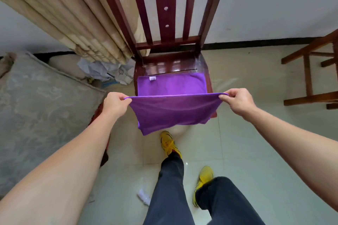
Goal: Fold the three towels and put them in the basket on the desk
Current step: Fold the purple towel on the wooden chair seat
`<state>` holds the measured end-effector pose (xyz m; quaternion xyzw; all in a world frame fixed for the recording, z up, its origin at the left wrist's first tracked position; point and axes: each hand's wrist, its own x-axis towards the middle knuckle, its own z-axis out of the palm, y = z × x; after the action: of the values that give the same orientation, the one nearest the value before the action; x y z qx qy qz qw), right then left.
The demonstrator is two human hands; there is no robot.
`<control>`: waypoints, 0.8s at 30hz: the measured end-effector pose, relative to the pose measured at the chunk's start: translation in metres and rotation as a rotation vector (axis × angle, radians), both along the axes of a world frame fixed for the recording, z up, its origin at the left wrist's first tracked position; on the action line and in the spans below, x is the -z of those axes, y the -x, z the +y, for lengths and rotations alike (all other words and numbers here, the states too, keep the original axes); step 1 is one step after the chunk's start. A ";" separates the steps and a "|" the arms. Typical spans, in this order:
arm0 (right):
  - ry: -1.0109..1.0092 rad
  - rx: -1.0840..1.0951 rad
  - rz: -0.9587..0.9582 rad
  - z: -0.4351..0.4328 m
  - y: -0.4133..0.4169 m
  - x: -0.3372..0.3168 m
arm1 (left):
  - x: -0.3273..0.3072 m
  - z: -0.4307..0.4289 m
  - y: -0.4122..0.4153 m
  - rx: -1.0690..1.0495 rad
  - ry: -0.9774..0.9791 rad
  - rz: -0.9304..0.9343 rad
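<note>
A purple towel [173, 113] hangs in the air in front of the person, stretched taut by its upper edge, which runs left to right. The left hand [114, 103] pinches the left corner between thumb and fingers [123, 99]; the right hand [239, 100] pinches the right corner the same way. The cloth drops from that edge toward the person's feet, its lower left corner sagging lowest. It looks doubled over once, though the layers cannot be told apart for sure.

Both hands sit level and equally near the cloth, one at each end of its long axis, so neither has the advantage. The likely next fold turns on that axis: bringing the two corners together would halve the towel across its length, or the held edge could be lowered onto the seat just beyond.

Just past the held edge, a second purple towel [172, 85] lies flat on the seat of a dark red wooden chair [164, 45], a small white label [152, 78] at its far left corner.

Count: two purple towels in view, one held and one on the chair; a third is not visible. No basket or desk shows. Two hands, one chair with a towel, part of other wooden furniture [311, 78] at the right, a curtain [73, 14] far left, and a bed [36, 106] on the left.
</note>
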<state>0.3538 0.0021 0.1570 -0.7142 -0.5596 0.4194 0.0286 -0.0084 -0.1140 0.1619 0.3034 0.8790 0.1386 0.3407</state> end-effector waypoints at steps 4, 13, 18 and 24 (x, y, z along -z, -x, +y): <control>-0.033 0.012 -0.036 0.047 0.026 0.034 | 0.035 0.052 0.024 0.020 -0.031 -0.037; 0.012 -0.016 -0.193 0.111 0.058 0.136 | 0.137 0.127 0.035 0.075 0.056 0.081; 0.032 -0.112 -0.218 0.130 0.066 0.168 | 0.170 0.146 0.039 0.254 0.127 0.168; -0.028 -0.321 -0.224 0.156 0.081 0.180 | 0.186 0.165 0.042 0.439 0.135 0.191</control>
<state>0.2733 0.1577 -0.0226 -0.6575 -0.6718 0.3287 -0.0910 -0.0506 0.0514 -0.0238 0.4754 0.8275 -0.0273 0.2974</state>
